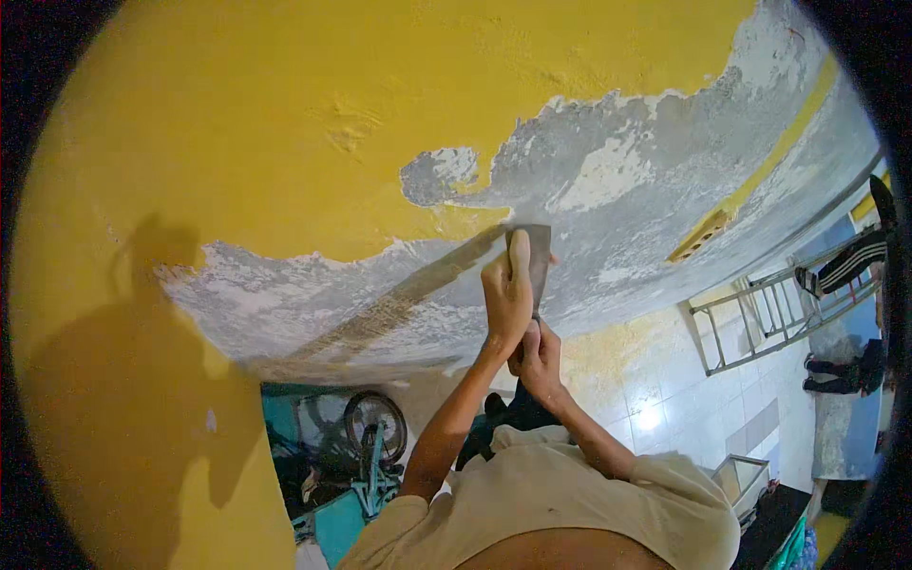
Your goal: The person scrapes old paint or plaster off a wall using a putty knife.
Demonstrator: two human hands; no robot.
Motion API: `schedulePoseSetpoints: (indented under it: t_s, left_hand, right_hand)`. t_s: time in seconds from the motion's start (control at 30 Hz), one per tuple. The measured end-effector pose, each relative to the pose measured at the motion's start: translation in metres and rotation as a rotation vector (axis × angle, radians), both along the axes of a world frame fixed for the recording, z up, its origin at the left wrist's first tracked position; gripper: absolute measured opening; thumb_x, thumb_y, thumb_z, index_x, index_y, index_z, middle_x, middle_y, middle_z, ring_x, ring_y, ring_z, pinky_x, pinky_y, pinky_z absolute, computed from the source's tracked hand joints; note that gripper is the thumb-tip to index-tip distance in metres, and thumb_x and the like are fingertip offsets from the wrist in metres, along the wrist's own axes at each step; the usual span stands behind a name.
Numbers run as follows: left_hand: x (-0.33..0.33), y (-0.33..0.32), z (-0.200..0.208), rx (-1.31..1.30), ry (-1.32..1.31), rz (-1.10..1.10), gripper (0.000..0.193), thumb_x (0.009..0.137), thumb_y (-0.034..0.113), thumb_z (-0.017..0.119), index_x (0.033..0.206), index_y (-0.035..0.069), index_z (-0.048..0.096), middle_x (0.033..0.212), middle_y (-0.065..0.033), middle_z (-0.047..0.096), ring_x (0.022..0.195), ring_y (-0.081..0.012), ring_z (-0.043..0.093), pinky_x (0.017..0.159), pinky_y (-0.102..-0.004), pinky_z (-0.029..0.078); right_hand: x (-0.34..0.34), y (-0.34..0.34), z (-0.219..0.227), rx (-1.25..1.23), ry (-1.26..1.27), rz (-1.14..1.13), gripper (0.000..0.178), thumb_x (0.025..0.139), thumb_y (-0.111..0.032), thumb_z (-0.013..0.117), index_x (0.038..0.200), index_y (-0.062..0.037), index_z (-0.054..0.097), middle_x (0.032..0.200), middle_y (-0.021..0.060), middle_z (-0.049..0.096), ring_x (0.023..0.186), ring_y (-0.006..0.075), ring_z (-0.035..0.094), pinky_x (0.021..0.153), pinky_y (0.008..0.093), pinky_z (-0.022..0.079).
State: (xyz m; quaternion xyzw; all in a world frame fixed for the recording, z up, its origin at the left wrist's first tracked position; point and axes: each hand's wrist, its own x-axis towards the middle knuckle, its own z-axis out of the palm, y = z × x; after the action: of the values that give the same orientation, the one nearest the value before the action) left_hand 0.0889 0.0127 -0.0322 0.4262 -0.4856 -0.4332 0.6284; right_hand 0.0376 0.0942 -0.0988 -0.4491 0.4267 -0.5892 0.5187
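Both my hands are on a scraper with a wide, flat metal blade [540, 258]. My left hand [509, 302] grips it from the side, its thumb stretched up along the blade. Lower down, my right hand [541, 363] closes round the handle, which the fingers mostly hide. The blade's edge is against the wall, just under the torn border of the yellow paint [285, 114]. Around it lies a bare patch of grey and white plaster [608, 180], ragged along its upper edge. A yellow strip [774, 152] of paint crosses this patch on the right.
A bicycle [375, 432] and teal items are at the lower left, below the wall. On the right stands a metal ladder or scaffold frame [727, 366], with a person's striped leg [850, 264] on it. Another person's dark-clothed legs [836, 375] are farther down. White tiles [689, 404] cover the floor.
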Motion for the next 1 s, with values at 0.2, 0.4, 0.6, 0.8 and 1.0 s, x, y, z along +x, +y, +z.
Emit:
schedulePoseSetpoints:
  t_s: [0.2,0.4,0.6,0.8,1.0]
  left_hand:
    - [0.0,-0.002,0.002,0.056,-0.028,-0.086,0.051,0.097,0.038,0.036,0.07,0.002,0.061,0.06,-0.0009,0.055,0.048,-0.006,0.041,0.045,-0.0224,0.033]
    - [-0.011,-0.009,0.001,0.103,0.073,-0.023,0.053,0.093,0.048,0.037,0.07,0.006,0.061,0.055,0.0017,0.052,0.046,-0.0065,0.043,0.044,-0.0221,0.033]
    - [-0.012,-0.005,0.008,0.125,0.139,-0.047,0.051,0.095,0.042,0.038,0.073,0.002,0.061,0.064,-0.0018,0.059,0.05,-0.0055,0.045,0.046,-0.0215,0.034]
    - [-0.02,0.004,0.012,0.275,0.316,-0.05,0.053,0.092,0.049,0.041,0.069,0.005,0.058,0.06,-0.0032,0.056,0.046,-0.0082,0.047,0.042,-0.023,0.037]
    - [0.005,0.016,-0.038,0.026,-0.03,0.171,0.045,0.09,0.047,0.044,0.094,0.004,0.057,0.086,-0.0037,0.057,0.074,-0.0133,0.055,0.062,-0.0293,0.044]
  right_hand:
    - [-0.002,-0.009,-0.006,-0.055,0.109,-0.044,0.038,0.097,-0.034,0.034,0.08,-0.0038,0.05,0.053,-0.0012,0.044,0.045,0.0064,0.041,0.042,0.0241,0.033]
    - [-0.016,-0.013,0.002,-0.045,0.239,-0.065,0.036,0.097,-0.031,0.037,0.082,-0.0015,0.051,0.054,0.0011,0.048,0.045,0.0091,0.044,0.043,0.0266,0.036]
    - [-0.025,-0.013,0.006,-0.095,0.371,-0.091,0.033,0.096,-0.027,0.038,0.083,-0.0005,0.052,0.05,0.0037,0.049,0.045,0.0106,0.048,0.044,0.0282,0.039]
    - [-0.037,-0.002,0.035,-0.072,0.52,-0.095,0.025,0.094,-0.021,0.045,0.09,0.0014,0.053,0.053,0.0157,0.052,0.045,0.0277,0.053,0.046,0.035,0.04]
    - [-0.091,0.036,0.039,0.033,0.752,0.074,0.022,0.092,-0.019,0.049,0.089,0.0016,0.054,0.051,0.0174,0.05,0.044,0.0296,0.051,0.045,0.0358,0.038]
